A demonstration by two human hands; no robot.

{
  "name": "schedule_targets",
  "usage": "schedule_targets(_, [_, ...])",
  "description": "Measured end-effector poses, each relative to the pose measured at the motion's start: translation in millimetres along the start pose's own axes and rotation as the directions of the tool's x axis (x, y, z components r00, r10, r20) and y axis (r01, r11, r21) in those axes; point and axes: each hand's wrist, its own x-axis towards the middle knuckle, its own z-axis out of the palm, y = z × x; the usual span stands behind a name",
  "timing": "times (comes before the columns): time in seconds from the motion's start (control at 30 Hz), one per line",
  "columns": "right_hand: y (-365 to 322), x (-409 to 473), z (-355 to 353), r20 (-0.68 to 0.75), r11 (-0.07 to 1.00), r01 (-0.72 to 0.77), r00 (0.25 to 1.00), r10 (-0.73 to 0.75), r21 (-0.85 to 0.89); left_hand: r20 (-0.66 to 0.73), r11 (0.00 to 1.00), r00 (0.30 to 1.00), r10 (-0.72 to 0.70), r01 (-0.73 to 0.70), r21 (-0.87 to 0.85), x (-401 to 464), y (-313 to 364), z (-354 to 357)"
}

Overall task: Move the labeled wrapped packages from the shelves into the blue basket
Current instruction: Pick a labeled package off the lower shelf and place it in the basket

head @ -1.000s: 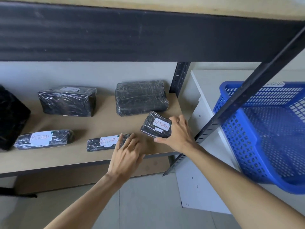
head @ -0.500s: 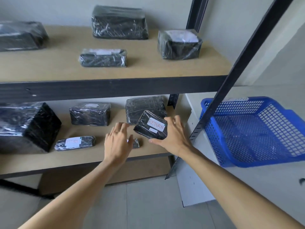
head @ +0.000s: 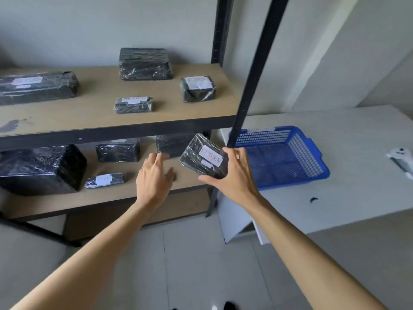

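Observation:
My right hand point(head: 232, 175) grips a black wrapped package labeled RETURN point(head: 202, 156), lifted off the lower shelf point(head: 55, 199) near its right end. My left hand point(head: 153, 179) hovers with relaxed fingers over a slim labeled package that it mostly hides. Another slim labeled package point(head: 104, 180) lies at the lower shelf's front. On the upper shelf point(head: 93, 115) sit three labeled packages: a small one point(head: 133, 104), a squarish one point(head: 197, 88) and a long one point(head: 36, 87). The blue basket point(head: 317, 159) stands on the white table to the right, with nothing visible inside.
Unlabeled black wrapped boxes sit on both shelves: point(head: 145, 63), point(head: 42, 167), point(head: 118, 149). A black shelf post point(head: 252, 70) rises between the held package and the basket. A white controller point(head: 401, 158) lies on the white table point(head: 357, 198).
My right hand has lifted the RETURN package up off the lower shelf toward the right. My left hand has risen off the slim package. My view has tilted upward.

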Motion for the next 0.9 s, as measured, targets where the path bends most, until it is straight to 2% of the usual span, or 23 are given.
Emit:
schedule_targets(0.13, [19,2,-49,-0.023,0.999,-0.019,1.0,0.019,-0.036,0.001,0.996,0.996,0.093,-0.093,-0.005,3,55,-1])
schedule_targets(0.33, [82,19,-103,-0.026,0.997,-0.014,1.0,0.012,-0.081,0.023,0.978,0.978,0.208,-0.208,0.0,14,136,40])
schedule_targets(0.63, [224,88,-133,0.091,0.985,-0.006,0.996,0.022,-0.17,0.061,0.994,0.992,0.109,-0.108,-0.032,34,213,151])
schedule_targets(0.9, [312,149,-87,0.28,0.95,0.081,0.96,0.008,-0.303,0.078,0.986,0.995,0.061,-0.073,0.151,50,203,219])
